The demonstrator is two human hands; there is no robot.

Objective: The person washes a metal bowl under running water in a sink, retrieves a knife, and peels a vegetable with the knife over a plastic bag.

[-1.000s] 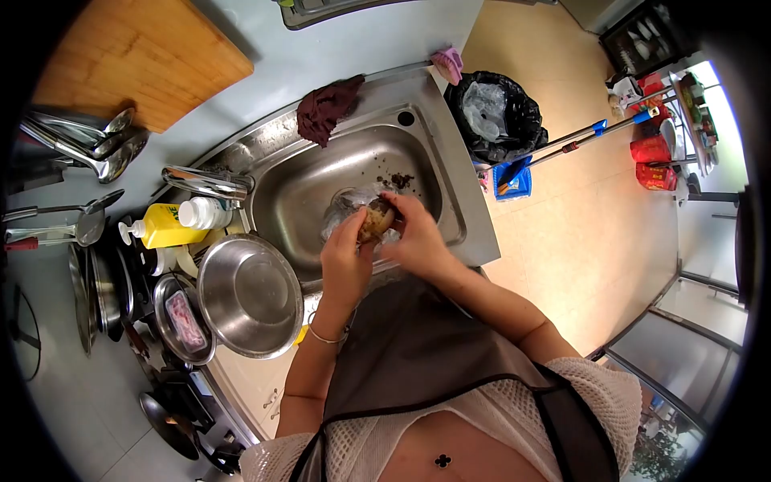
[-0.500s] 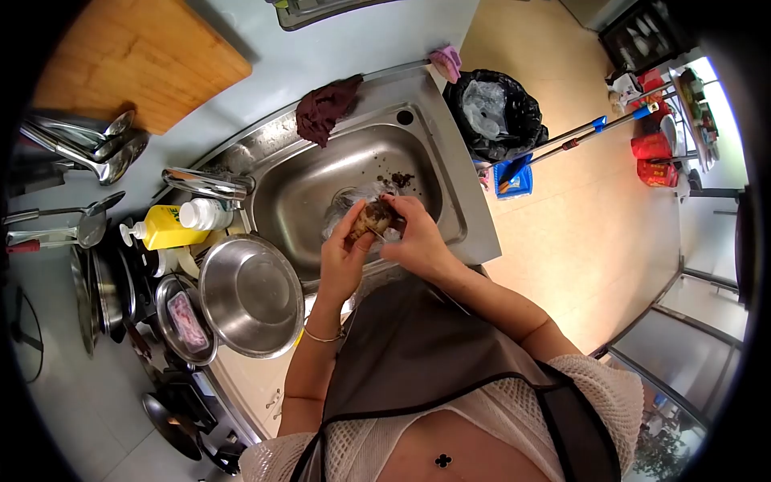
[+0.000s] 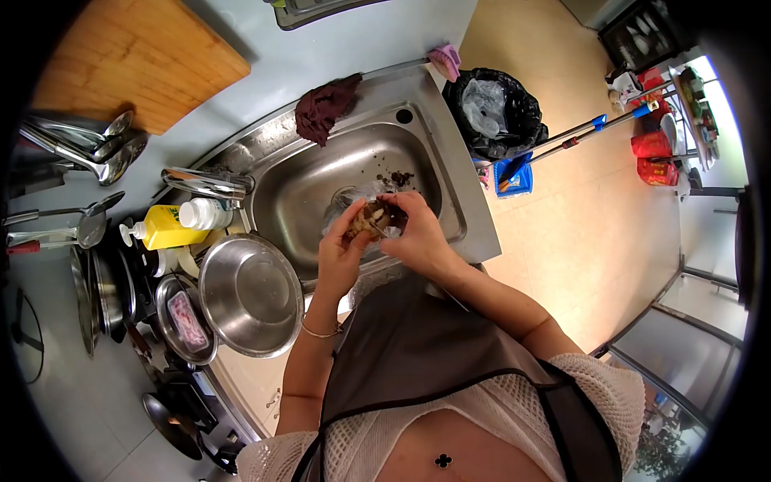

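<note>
Over the metal sink (image 3: pixel 293 193), both hands hold a lumpy brown-and-pale piece (image 3: pixel 373 218), with dark soil-like patches on it; its exact kind I cannot tell. My left hand (image 3: pixel 340 249) grips its left side, fingers and thumb curled round. On the other side, my right hand (image 3: pixel 419 239) is closed on it with fingertips at its dark upper end. A clear plastic bag (image 3: pixel 341 205) lies crumpled behind and under the hands. Dark crumbs (image 3: pixel 399 177) are scattered on the sink floor just beyond.
Left of the sink stand a steel basin (image 3: pixel 250 293), a yellow pump bottle (image 3: pixel 169 226) and a white bottle (image 3: pixel 207 214). A maroon cloth (image 3: pixel 325 108) hangs over the back rim. On the right, a black-lined bin (image 3: pixel 522 120) stands on the floor.
The lumpy piece has turned slightly in my hands, showing more of its pale inner part. My right hand's fingers have shifted a little up and left over it.
</note>
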